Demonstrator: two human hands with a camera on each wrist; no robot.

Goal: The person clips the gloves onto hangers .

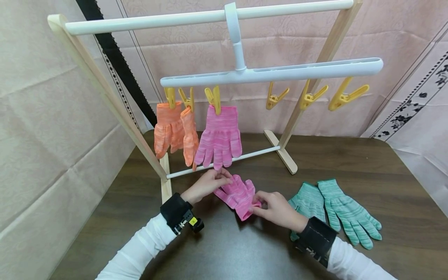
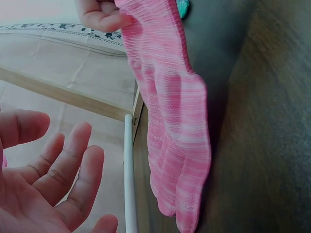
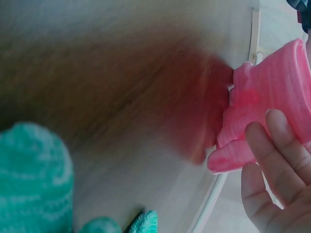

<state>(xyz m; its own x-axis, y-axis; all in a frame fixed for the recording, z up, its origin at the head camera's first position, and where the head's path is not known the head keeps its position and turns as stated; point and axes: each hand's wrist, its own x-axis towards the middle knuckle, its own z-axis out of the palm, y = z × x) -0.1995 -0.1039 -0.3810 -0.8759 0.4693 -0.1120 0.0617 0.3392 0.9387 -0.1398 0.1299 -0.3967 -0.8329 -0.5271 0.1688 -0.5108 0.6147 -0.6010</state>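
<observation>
My right hand (image 1: 274, 208) pinches a pink striped knit glove (image 1: 238, 196) by its cuff, holding it up over the table. The glove's fingers point away to the left. In the left wrist view the glove (image 2: 167, 97) hangs lengthwise, with the right hand (image 2: 102, 14) at its cuff end. My left hand (image 1: 208, 184) is beside the glove's finger end; its fingers (image 2: 73, 170) are spread and apart from the fabric. Above it, a matching pink glove (image 1: 222, 134) hangs from a yellow clip (image 1: 215, 100).
Two orange gloves (image 1: 168, 128) hang clipped at the left of the light-blue hanger (image 1: 273, 74). Several yellow clips (image 1: 311, 95) dangle bare on its right. A wooden stand with a white top bar (image 1: 147, 21) carries the hanger. Two green gloves (image 1: 350, 212) lie on the table at right.
</observation>
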